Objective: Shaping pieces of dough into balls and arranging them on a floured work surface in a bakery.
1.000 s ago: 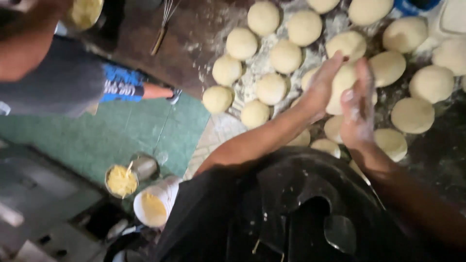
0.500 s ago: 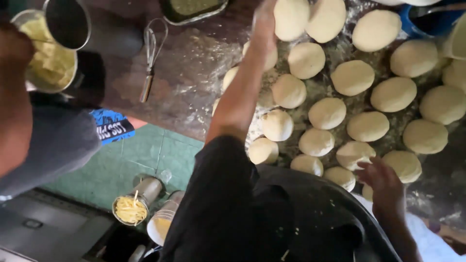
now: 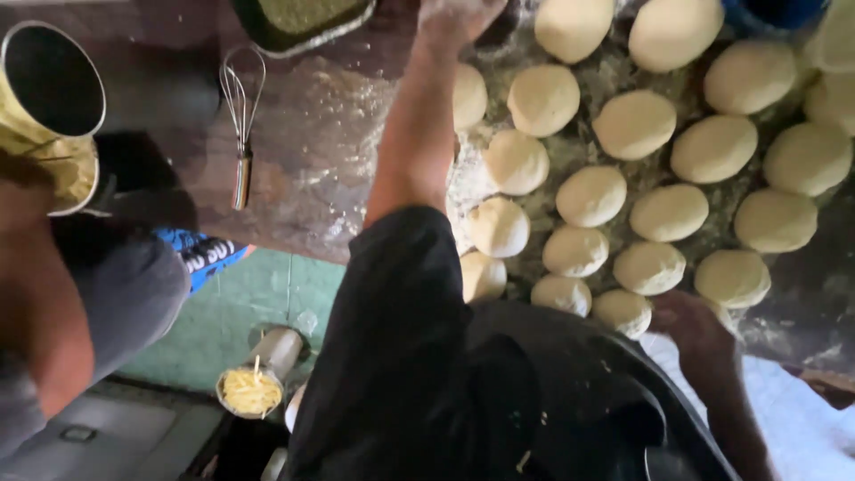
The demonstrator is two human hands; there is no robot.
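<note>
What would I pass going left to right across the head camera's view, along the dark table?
Metal can → wire whisk → the person's left arm, left hand on top → rows of dough balls → blue container.

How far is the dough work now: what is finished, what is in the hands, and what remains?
Done: many round dough balls sit in rows on the floured table. In hand: the left hand reaches to the table's far edge, near a green tray; the right hand rests by the nearest balls, holding nothing visible. Left: none is flattened; the whisk lies unused.

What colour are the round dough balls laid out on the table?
Pale cream dough balls, dusted with flour, seen in the head view.
</note>
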